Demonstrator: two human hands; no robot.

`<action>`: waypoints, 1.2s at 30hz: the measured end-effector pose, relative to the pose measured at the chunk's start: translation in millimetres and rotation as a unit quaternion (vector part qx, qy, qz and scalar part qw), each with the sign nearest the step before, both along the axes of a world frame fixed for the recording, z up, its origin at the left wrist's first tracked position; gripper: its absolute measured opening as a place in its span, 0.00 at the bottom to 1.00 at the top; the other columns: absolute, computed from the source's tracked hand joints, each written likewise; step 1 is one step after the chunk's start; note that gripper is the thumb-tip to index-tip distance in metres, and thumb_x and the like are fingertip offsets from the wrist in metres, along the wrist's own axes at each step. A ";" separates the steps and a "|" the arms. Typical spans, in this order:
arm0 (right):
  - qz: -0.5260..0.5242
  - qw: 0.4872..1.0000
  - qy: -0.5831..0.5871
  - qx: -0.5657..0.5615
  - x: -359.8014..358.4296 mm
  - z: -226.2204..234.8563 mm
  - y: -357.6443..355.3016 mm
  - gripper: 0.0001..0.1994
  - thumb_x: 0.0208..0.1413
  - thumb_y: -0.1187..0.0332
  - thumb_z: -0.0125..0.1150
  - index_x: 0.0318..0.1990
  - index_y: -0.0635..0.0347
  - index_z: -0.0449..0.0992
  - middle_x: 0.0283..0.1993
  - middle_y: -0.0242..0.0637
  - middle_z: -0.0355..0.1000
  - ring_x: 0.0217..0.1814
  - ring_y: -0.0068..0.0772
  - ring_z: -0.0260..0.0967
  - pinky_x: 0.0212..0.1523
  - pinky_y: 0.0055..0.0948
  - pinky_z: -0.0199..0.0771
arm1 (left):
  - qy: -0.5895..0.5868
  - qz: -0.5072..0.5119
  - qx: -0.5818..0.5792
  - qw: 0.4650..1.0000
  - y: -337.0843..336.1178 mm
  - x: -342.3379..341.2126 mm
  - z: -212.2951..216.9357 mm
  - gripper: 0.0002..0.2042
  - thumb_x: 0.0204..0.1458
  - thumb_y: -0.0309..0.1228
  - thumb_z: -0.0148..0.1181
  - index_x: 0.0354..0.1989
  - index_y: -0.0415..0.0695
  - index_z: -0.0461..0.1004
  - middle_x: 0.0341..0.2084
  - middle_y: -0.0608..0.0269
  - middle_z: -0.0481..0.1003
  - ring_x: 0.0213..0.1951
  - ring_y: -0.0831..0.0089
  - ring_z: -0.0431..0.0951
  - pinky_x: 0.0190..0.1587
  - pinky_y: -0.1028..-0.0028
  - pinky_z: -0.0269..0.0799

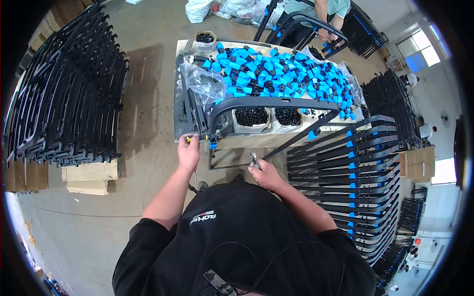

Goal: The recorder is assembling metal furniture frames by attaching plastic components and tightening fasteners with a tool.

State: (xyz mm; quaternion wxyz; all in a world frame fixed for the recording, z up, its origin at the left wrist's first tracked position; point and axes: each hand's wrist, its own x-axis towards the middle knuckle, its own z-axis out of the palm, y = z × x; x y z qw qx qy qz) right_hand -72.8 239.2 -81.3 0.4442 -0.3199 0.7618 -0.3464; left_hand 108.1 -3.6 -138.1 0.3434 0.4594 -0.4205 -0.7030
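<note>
A black tubular metal frame stands upright before me at the table's near edge. Small blue plastic fittings sit on its posts, one on the left and one on the right. Beside the left post, my left hand is closed around a small yellow-and-black hand tool; fingers cover most of it, so its exact kind does not show. My right hand is inside the frame's span, closed on a metal ratchet wrench whose head points up and away from the frame's bars.
Blue and black plastic fittings are heaped on the table, with boxes of black parts along its near edge. Finished-looking frames lean in a row at right; stacked black frames stand left. Across the table, another person's hands handle a frame.
</note>
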 end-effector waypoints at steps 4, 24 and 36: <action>-0.026 0.999 0.011 0.035 18.9 8.3 11.5 0.14 0.63 0.59 0.59 0.39 0.62 0.73 0.27 0.33 0.71 0.29 0.26 0.68 0.34 0.32 0.69 | 0.060 -0.003 0.037 0.998 -0.7 8.7 -11.9 0.08 0.64 0.33 0.58 0.42 0.46 0.66 0.23 0.70 0.68 0.20 0.83 0.64 0.20 0.80 0.58; -0.078 0.993 0.013 0.086 60.6 4.2 27.9 0.15 0.61 0.57 0.61 0.41 0.62 0.76 0.29 0.33 0.74 0.31 0.26 0.72 0.36 0.30 0.72 | 0.181 0.015 0.218 0.959 -3.5 19.1 0.7 0.09 0.64 0.34 0.55 0.45 0.44 0.66 0.26 0.63 0.72 0.24 0.73 0.69 0.27 0.72 0.66; -0.099 0.993 -0.058 0.037 53.7 -22.3 17.7 0.12 0.62 0.60 0.61 0.39 0.60 0.74 0.26 0.29 0.71 0.27 0.21 0.67 0.31 0.27 0.68 | 0.130 -0.029 0.241 0.961 -4.1 14.6 -1.8 0.08 0.63 0.35 0.54 0.45 0.47 0.66 0.29 0.65 0.71 0.29 0.73 0.69 0.33 0.71 0.67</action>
